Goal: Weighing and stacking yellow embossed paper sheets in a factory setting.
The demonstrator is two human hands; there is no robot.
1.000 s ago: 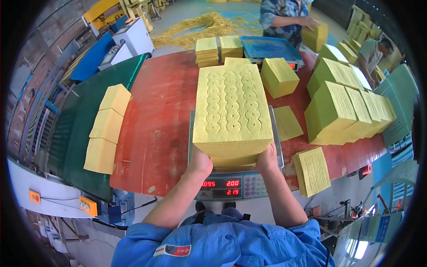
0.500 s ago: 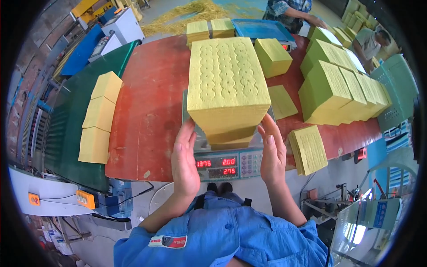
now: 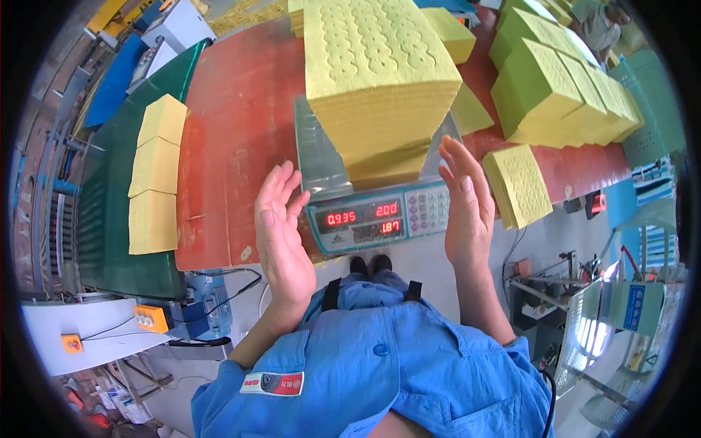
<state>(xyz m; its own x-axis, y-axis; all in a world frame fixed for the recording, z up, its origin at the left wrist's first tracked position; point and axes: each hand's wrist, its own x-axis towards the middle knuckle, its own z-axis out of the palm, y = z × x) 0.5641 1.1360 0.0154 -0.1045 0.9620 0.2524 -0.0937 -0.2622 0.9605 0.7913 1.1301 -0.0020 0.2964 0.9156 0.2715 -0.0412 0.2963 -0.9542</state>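
Note:
A tall stack of yellow embossed paper (image 3: 383,109) stands on the clear-covered pan of a digital scale (image 3: 431,212). Rows of scalloped cut marks run over its top sheet. My left hand (image 3: 283,237) hangs in the air left of the scale's lit panel, fingers apart and slightly curled, holding nothing. On the other side my right hand (image 3: 467,208) is raised with fingers stretched upward, palm turned inward, also free of the stack. To its right, a small bundle of the same paper (image 3: 518,186) lies at the table's front edge.
Three yellow paper stacks (image 3: 157,168) line the green surface (image 3: 109,233) at left, beside the red tabletop (image 3: 226,139). Larger stacks (image 3: 544,95) fill the right side. A flat yellow piece (image 3: 471,109) lies behind the scale. A person (image 3: 599,29) is at far right.
Both hands have drawn away from the stack's lower sides and spread apart. The scale's red digits have changed. The view has shifted, so the stack sits higher in the picture.

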